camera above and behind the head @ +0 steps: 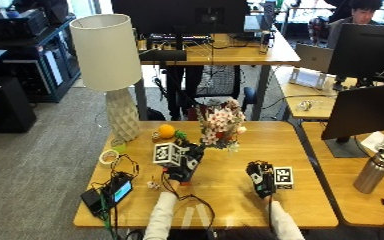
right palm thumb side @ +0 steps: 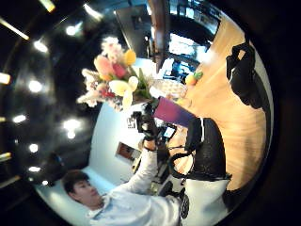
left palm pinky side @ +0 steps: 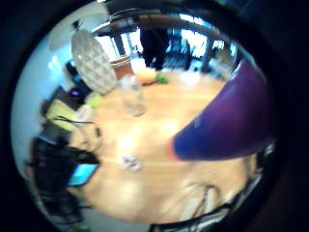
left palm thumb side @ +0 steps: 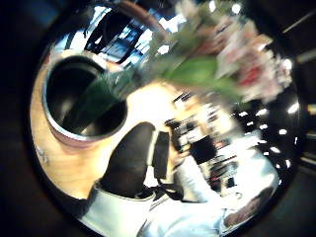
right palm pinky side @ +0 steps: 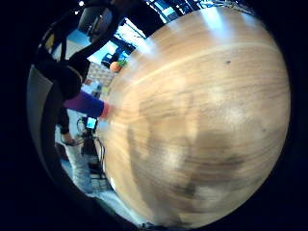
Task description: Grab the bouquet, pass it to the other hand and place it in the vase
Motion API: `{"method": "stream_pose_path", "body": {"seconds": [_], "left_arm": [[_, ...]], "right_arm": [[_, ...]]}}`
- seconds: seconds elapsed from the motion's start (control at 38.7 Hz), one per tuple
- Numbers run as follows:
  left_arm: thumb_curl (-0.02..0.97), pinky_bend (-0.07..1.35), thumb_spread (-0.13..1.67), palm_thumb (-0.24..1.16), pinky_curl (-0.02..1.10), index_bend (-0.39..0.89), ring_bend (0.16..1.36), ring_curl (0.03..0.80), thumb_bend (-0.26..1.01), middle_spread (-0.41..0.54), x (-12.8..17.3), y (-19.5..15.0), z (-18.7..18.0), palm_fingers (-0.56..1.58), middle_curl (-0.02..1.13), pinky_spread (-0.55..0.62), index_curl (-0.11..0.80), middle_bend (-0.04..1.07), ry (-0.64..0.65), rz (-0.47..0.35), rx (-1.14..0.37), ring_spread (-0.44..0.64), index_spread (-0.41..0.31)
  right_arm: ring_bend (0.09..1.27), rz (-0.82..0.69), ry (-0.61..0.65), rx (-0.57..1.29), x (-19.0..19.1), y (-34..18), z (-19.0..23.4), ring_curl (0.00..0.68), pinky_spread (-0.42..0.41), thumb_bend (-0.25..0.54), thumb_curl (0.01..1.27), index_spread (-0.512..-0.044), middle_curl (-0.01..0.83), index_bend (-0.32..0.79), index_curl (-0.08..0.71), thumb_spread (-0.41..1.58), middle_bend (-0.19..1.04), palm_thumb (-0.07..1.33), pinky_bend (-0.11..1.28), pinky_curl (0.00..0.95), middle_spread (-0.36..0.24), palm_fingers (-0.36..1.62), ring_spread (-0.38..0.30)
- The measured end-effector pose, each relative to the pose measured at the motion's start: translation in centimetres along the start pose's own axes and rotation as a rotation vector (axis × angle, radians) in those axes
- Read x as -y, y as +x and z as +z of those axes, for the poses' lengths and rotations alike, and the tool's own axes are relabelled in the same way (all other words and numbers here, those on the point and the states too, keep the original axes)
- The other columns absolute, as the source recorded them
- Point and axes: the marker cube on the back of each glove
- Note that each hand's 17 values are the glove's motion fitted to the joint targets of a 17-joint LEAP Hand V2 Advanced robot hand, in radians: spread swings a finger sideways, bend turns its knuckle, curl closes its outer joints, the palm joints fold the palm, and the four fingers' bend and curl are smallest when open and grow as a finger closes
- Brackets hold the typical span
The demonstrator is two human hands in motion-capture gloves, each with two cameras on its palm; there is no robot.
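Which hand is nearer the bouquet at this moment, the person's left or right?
Left. The left hand is up at the bouquet, its stems over the vase mouth. The right hand lies apart on the table, nearer the person.

Bouquet [left palm thumb side: 207,69] stems inside vase [left palm thumb side: 74,136]

An open-plan office: several light wooden desks [camera above and behind the head: 282,52] stand on grey carpet [camera above and behind the head: 39,150], carrying black computer monitors [camera above and behind the head: 368,47] and an open silver laptop [camera above and behind the head: 312,57], with tangled black cables [camera above and behind the head: 198,40] and a black mesh office chair [camera above and behind the head: 212,82] tucked between them.
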Motion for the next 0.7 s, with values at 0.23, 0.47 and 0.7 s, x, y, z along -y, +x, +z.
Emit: {"method": "stream_pose_path", "body": {"seconds": [0.23,0.47,0.7], "left_arm": [[0.110,0.19,0.74,0.11,0.09,0.21,0.47,0.171,0.00,0.020,-0.6,0.1,-1.1,0.56,0.17,0.28,0.155,0.29,0.017,-0.083,-0.014,0.06,-0.193],[0.165,0.20,0.87,0.10,0.15,0.19,0.48,0.224,-0.02,0.103,-1.6,-2.0,-2.4,0.59,0.24,0.27,0.235,0.25,0.068,-0.136,-0.216,0.05,-0.231],[0.201,0.24,0.93,0.07,0.22,0.15,0.49,0.262,-0.03,0.094,-2.2,-3.6,-1.7,0.62,0.27,0.20,0.275,0.18,0.091,-0.203,-0.384,0.04,-0.270]], "right_arm": [[0.66,0.065,-0.064,0.034,-1.5,-1.7,0.4,0.281,-0.110,0.332,0.23,-0.151,0.249,0.17,0.196,0.66,0.51,0.67,0.44,0.225,-0.048,1.21,-0.115],[0.66,-0.036,-0.138,0.138,-1.3,-1.8,2.9,0.345,-0.119,0.256,0.31,-0.173,0.321,0.15,0.256,0.81,0.51,0.72,0.43,0.282,-0.063,1.18,-0.129],[0.65,-0.022,-0.169,0.114,-2.5,-2.5,3.7,0.377,-0.120,0.182,0.37,-0.181,0.364,0.14,0.289,0.87,0.49,0.76,0.41,0.316,-0.068,1.17,-0.133]]}}
